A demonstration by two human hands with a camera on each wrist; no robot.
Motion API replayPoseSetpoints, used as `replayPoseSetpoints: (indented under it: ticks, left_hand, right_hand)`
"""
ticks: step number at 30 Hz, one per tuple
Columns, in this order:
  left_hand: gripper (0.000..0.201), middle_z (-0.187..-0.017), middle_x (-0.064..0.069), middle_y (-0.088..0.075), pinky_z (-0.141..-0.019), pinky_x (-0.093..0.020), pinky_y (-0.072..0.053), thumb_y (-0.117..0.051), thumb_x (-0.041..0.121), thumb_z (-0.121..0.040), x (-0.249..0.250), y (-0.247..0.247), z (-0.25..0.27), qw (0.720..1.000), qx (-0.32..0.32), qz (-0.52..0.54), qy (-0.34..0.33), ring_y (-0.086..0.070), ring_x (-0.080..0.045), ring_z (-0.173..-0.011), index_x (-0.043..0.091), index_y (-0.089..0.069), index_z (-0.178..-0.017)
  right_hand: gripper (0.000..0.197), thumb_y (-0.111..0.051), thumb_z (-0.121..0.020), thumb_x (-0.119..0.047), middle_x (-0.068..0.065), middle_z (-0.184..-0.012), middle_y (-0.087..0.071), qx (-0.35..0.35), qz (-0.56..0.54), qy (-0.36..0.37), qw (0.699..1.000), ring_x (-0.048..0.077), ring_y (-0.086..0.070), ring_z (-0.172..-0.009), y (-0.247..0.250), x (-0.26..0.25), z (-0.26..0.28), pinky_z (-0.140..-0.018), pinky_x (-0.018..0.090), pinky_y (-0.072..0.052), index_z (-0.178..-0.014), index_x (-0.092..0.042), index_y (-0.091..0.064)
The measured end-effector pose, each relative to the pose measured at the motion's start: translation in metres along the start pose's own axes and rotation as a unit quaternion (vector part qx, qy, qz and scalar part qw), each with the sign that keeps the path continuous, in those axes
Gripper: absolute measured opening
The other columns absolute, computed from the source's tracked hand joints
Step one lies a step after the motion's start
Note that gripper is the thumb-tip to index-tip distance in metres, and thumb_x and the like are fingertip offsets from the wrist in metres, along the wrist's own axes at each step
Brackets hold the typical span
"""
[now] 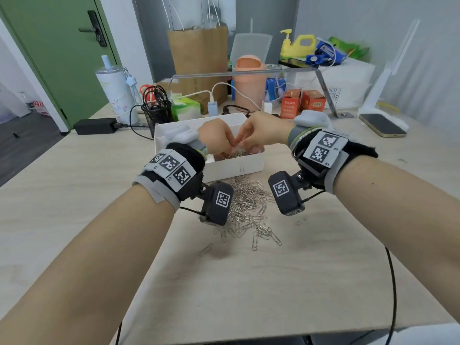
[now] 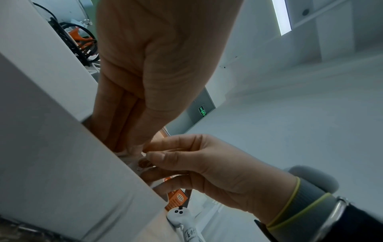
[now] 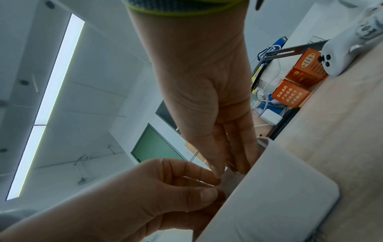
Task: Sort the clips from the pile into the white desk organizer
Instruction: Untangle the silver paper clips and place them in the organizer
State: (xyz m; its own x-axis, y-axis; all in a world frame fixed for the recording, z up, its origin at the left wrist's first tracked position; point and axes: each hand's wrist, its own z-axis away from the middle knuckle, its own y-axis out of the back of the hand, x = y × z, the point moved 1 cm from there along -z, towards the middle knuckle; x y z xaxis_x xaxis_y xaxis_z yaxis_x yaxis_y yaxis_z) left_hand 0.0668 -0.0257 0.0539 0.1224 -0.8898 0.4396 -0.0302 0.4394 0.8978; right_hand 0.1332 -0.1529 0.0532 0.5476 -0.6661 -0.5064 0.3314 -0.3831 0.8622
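Observation:
A white desk organizer point(image 1: 236, 168) stands mid-table with silver clips point(image 1: 235, 154) lying inside it. A loose pile of paper clips point(image 1: 249, 200) is spread on the table just in front of it, partly hidden by the wrist cameras. Both hands hover over the organizer's open top, fingertips meeting. My left hand point(image 1: 230, 145) pinches with thumb and forefinger point(image 3: 196, 173). My right hand point(image 1: 241, 140) pinches too, and a metal clip point(image 3: 231, 163) shows between its fingers. The organizer's wall point(image 2: 62, 163) hides the fingertips from below.
Behind the organizer stand a black mesh pen holder point(image 1: 158, 113), a tumbler point(image 1: 117, 93), a peach bin point(image 1: 250, 80) and orange boxes point(image 1: 302, 102). A phone point(image 1: 382, 124) lies at the right. Stray clips point(image 1: 205, 250) lie on the near table, and a black cable point(image 1: 393, 295) hangs at the right.

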Motion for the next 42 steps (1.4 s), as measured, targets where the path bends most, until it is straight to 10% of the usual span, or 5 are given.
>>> replayPoseSetpoints:
  ticks: [8, 20, 25, 31, 42]
  left_hand:
    - [0.022, -0.039, 0.007, -0.053, -0.056, -0.016, -0.041, -0.061, 0.013, -0.089, 0.007, 0.000, 0.009, 0.999, 0.008, -0.018, 0.030, -0.054, -0.010, -0.054, 0.008, -0.071, -0.109]
    - [0.016, -0.095, -0.008, -0.073, -0.084, -0.037, -0.058, -0.055, 0.017, -0.089, 0.011, -0.022, 0.048, 0.995, 0.008, 0.041, -0.092, -0.069, -0.026, -0.093, 0.020, -0.070, -0.087]
    - [0.034, -0.131, -0.004, -0.059, -0.107, -0.037, -0.040, -0.046, 0.018, -0.095, 0.011, -0.039, 0.057, 0.987, -0.081, -0.135, -0.028, -0.054, -0.025, -0.121, 0.017, -0.062, -0.126]
    - [0.039, -0.138, -0.006, -0.053, -0.105, -0.031, -0.035, -0.039, 0.014, -0.098, 0.007, -0.043, 0.070, 0.968, -0.130, -0.210, -0.052, -0.049, -0.025, -0.126, 0.012, -0.053, -0.135]
    - [0.081, -0.131, -0.003, -0.051, -0.085, -0.034, -0.058, -0.079, 0.047, -0.069, -0.021, -0.017, 0.089, 0.981, -0.169, -0.090, 0.026, -0.056, -0.021, -0.110, 0.018, -0.043, -0.136]
  right_hand:
    - [0.019, -0.065, -0.087, -0.016, 0.001, -0.098, -0.071, 0.027, 0.057, 0.006, 0.998, 0.010, -0.058, -0.087, -0.003, -0.002, 0.010, -0.074, 0.019, -0.046, -0.104, -0.012, -0.073]
    - [0.015, -0.061, -0.086, -0.013, 0.009, -0.081, -0.069, 0.088, -0.012, 0.017, 0.996, 0.014, -0.062, -0.072, -0.015, 0.002, 0.055, -0.053, 0.013, -0.045, -0.094, -0.010, -0.074]
    - [0.026, -0.056, -0.092, -0.017, 0.013, -0.100, -0.068, -0.045, 0.021, -0.035, 0.998, 0.016, -0.060, -0.079, -0.040, 0.013, 0.064, -0.052, 0.020, -0.050, -0.115, -0.009, -0.065]
    - [0.054, -0.058, -0.091, -0.030, 0.006, -0.125, -0.058, -0.118, 0.124, -0.038, 0.985, 0.023, -0.056, -0.107, -0.061, 0.004, 0.072, -0.096, 0.030, -0.044, -0.140, -0.013, -0.044]
    - [0.069, -0.070, -0.079, -0.047, 0.004, -0.112, -0.059, -0.107, 0.055, -0.122, 0.985, 0.014, -0.062, -0.073, -0.043, 0.000, 0.106, -0.060, 0.028, -0.053, -0.133, -0.012, -0.045]
